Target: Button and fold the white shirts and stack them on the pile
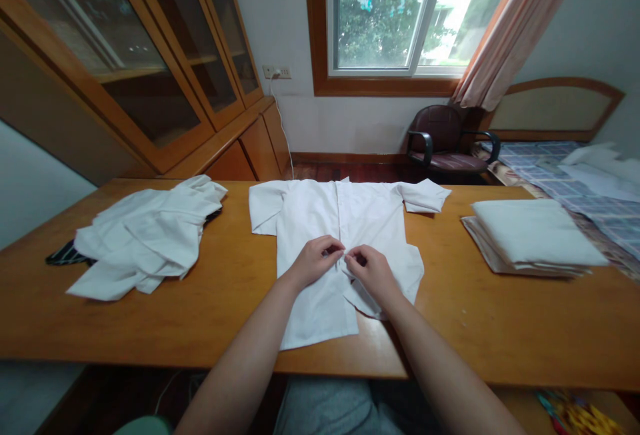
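I have white shirt [320, 235] flat at table [225, 302] centre, front placket up. Left hand [315, 260] and right hand [369, 270] both pinching placket edges mid-front. I'd keep edges aligned, fabric taut, pinch small

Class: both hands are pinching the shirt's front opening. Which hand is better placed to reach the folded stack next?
Probably the right hand: the folded stack lies on its side of the shirt, while the left hand would have to cross over.
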A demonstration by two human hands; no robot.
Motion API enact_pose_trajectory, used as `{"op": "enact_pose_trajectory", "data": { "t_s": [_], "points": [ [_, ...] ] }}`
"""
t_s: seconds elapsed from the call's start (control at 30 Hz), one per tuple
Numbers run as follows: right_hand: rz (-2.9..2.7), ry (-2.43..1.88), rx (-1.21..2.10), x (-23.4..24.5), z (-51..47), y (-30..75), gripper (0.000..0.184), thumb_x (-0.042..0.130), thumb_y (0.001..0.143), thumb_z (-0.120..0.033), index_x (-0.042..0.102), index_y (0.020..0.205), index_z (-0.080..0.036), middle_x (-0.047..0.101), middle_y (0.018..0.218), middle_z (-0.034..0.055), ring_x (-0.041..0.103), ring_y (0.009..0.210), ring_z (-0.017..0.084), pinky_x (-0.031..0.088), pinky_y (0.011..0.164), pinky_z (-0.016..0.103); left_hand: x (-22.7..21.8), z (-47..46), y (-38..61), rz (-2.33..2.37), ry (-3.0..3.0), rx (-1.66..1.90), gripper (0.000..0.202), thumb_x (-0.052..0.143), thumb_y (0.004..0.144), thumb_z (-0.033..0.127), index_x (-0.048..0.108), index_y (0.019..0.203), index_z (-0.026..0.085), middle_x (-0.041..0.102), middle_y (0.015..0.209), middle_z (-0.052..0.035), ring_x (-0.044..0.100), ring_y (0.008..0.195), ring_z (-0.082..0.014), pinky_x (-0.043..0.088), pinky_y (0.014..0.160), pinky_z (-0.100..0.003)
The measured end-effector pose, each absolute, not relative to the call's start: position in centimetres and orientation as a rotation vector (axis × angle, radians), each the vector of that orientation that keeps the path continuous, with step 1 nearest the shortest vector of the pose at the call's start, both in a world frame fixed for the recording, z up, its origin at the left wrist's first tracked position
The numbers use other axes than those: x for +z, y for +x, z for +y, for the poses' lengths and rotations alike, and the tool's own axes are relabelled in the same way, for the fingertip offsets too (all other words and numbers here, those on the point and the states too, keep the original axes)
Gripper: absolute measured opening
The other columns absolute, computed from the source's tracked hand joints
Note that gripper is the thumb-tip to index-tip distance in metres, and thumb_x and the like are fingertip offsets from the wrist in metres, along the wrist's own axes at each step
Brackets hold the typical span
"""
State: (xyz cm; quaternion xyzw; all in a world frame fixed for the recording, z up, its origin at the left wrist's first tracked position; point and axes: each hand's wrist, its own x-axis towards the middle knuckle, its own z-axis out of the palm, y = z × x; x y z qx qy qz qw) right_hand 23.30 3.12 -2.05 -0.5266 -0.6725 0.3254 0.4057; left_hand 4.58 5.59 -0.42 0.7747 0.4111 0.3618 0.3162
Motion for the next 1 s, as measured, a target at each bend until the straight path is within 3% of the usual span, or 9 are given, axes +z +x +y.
{"op": "enact_pose_trajectory", "data": {
  "t_s": [1.0],
  "points": [
    [-1.696, -1.334, 0.830, -1.92, 3.10, 23.40, 0.012, 0.060, 0.084, -0.029, 0.067, 0.081, -0.019, 0.068, 0.074, 0.0021, 0.060, 0.068, 0.016, 0.045, 0.065, 0.027, -0.41, 5.58, 4.52, 1.110, 2.013, 0.965, 0.009, 0.062, 0.087, 0.023, 0.068, 0.092, 0.018, 0.069, 0.085, -0.0017, 0.064, 0.077, -0.0144, 0.048, 0.070, -0.025]
  ]
}}
